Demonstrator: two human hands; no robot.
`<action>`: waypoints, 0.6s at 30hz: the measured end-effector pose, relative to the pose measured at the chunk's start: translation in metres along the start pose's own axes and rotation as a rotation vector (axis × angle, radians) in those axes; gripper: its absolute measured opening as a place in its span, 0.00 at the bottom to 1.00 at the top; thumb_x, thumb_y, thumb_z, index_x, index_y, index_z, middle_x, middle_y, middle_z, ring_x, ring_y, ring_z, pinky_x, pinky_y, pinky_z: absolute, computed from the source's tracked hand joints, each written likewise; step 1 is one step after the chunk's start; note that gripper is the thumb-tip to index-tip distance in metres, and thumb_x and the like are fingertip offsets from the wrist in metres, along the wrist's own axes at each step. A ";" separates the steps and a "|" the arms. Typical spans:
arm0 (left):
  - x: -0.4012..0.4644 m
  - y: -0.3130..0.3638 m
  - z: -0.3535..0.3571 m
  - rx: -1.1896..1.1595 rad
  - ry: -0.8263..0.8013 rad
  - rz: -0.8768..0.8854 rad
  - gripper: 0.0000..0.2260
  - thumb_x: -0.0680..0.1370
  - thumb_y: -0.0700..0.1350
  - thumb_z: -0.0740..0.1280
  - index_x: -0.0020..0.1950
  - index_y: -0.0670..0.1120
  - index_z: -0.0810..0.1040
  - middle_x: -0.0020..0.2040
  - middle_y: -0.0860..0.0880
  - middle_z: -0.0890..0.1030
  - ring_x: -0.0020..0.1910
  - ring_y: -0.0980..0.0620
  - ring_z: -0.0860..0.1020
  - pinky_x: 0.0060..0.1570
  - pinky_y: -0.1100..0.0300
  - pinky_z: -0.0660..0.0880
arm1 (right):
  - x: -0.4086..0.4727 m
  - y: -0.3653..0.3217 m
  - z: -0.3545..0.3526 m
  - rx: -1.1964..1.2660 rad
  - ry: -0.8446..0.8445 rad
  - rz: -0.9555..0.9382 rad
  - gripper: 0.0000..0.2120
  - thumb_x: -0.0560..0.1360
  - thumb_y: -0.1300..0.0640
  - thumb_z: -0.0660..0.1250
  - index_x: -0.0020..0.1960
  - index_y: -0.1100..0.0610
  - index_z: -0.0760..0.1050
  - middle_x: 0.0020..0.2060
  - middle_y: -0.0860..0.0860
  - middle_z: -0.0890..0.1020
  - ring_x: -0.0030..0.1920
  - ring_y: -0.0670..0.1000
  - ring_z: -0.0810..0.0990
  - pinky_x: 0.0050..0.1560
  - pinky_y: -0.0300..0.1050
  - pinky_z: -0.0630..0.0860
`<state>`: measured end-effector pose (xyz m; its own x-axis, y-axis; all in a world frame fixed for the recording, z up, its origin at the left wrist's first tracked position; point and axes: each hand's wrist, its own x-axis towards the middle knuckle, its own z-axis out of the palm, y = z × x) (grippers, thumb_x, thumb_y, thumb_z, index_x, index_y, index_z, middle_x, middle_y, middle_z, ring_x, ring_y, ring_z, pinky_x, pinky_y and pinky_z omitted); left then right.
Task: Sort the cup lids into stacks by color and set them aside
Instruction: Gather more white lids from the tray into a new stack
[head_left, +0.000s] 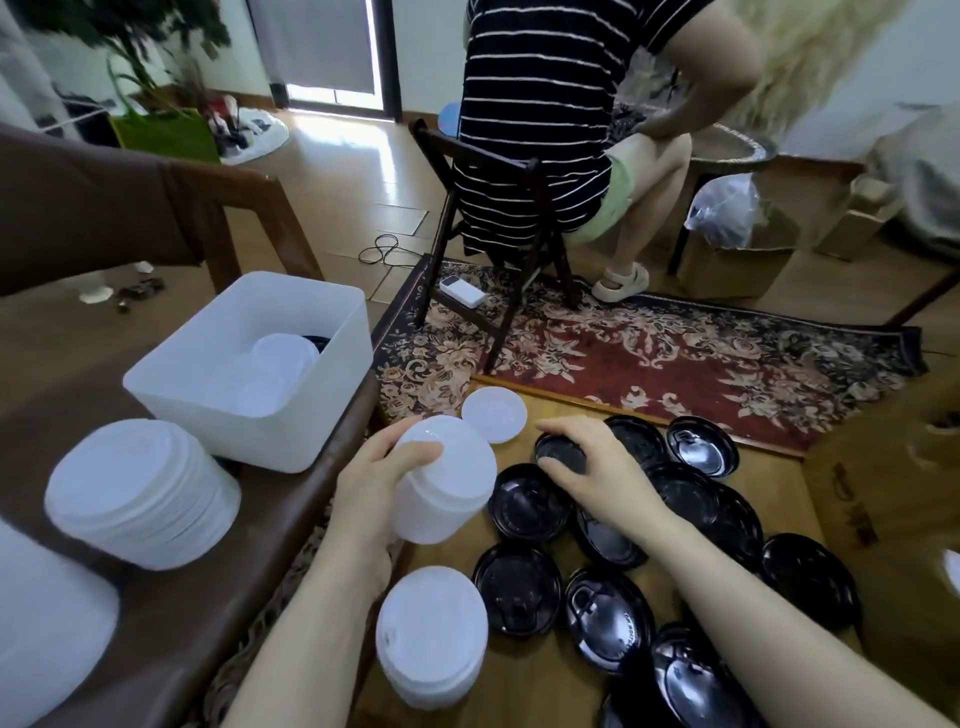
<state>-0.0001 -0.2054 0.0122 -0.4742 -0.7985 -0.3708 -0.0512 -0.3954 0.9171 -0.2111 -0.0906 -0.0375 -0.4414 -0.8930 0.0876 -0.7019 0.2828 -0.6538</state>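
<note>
The left hand (375, 499) is gripping a white lid stack (441, 480) while the right hand (597, 467) is pinching a black lid (561, 453) beneath its fingertips (thin, light, slippery plastic, likely best taken by the rim).

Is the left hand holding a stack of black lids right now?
No, the left hand grips a stack of white lids, while the black lids lie spread on the floor.

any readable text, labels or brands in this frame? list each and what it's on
Nothing reads cleanly.
Black lid at the bottom centre: raised lettering along its rim, too small and blurred to quote.
Cardboard box at the right edge: dark printed marks on its side, blurred, unreadable.
White lid stacks, including the one the left hand holds: no text visible.
White bin: no label visible.
</note>
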 end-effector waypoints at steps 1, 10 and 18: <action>0.001 0.000 0.000 0.017 0.002 -0.015 0.29 0.57 0.54 0.75 0.58 0.54 0.84 0.59 0.50 0.83 0.58 0.46 0.80 0.52 0.51 0.77 | 0.011 0.002 0.007 -0.048 -0.021 -0.017 0.19 0.78 0.53 0.68 0.68 0.49 0.72 0.63 0.45 0.75 0.68 0.46 0.68 0.66 0.47 0.69; 0.007 0.003 -0.002 0.017 0.035 -0.038 0.11 0.73 0.41 0.73 0.53 0.53 0.84 0.56 0.50 0.84 0.53 0.51 0.81 0.49 0.58 0.75 | 0.071 0.017 0.068 -0.452 -0.156 -0.006 0.17 0.79 0.55 0.63 0.68 0.49 0.73 0.65 0.48 0.75 0.71 0.51 0.65 0.68 0.49 0.59; 0.009 0.006 0.003 -0.002 0.039 -0.007 0.26 0.59 0.52 0.74 0.58 0.53 0.84 0.59 0.50 0.82 0.57 0.50 0.80 0.48 0.58 0.74 | 0.067 0.018 0.058 -0.455 0.043 -0.045 0.06 0.79 0.56 0.64 0.52 0.52 0.79 0.49 0.48 0.80 0.57 0.54 0.73 0.56 0.48 0.64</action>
<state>-0.0072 -0.2137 0.0150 -0.4393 -0.8129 -0.3823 -0.0526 -0.4016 0.9143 -0.2209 -0.1654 -0.0870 -0.4206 -0.8954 0.1458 -0.8908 0.3772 -0.2533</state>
